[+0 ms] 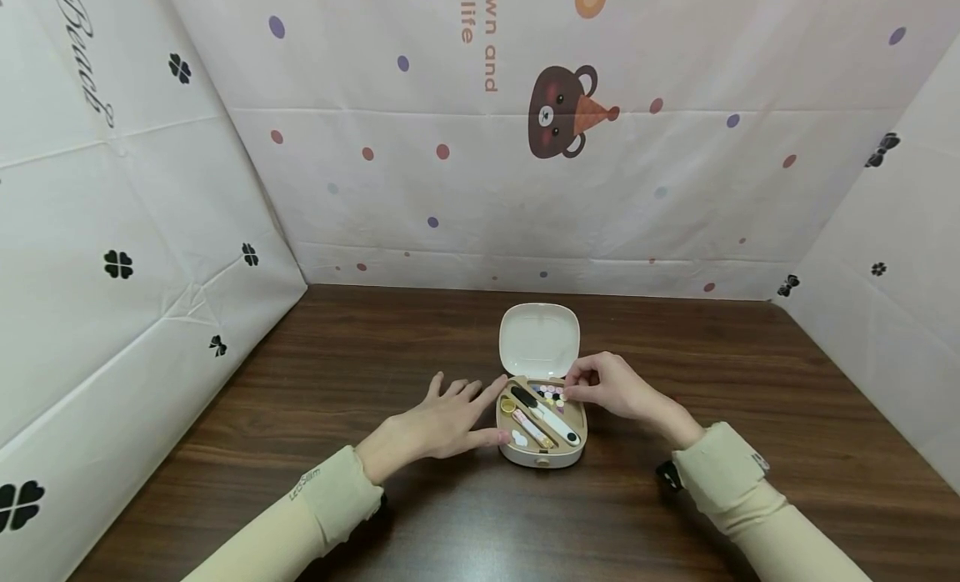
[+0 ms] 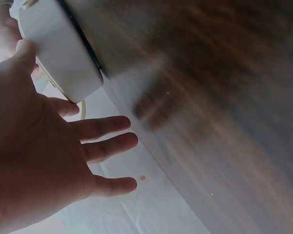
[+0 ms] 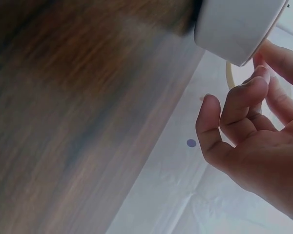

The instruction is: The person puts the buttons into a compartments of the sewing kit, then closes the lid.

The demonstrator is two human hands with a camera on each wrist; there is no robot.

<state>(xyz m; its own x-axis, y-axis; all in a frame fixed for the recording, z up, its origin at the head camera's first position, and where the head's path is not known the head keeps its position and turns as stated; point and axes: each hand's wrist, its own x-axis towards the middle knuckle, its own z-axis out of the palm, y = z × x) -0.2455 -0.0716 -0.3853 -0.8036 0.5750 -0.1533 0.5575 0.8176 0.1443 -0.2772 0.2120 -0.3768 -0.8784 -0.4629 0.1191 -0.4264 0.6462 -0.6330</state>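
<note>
A small white case (image 1: 542,457) stands on the table with its white lid (image 1: 539,340) raised at the back. Inside its beige tray lie a white tool with a black end (image 1: 553,422), a pink-and-gold stick (image 1: 532,428), a gold ring-like piece (image 1: 508,406), white pieces (image 1: 519,438) and several small coloured round pieces (image 1: 551,393). My left hand (image 1: 442,422) is spread, thumb and forefinger at the case's left rim. My right hand (image 1: 611,386) has curled fingers, thumb and forefinger together over the coloured pieces; I cannot tell whether something is pinched there.
The dark wooden table (image 1: 390,332) runs back to a white patterned cloth (image 1: 420,190). More white cloth hangs at the left (image 1: 150,207) and right (image 1: 900,315) sides. A dark band (image 1: 669,475) shows under the right sleeve.
</note>
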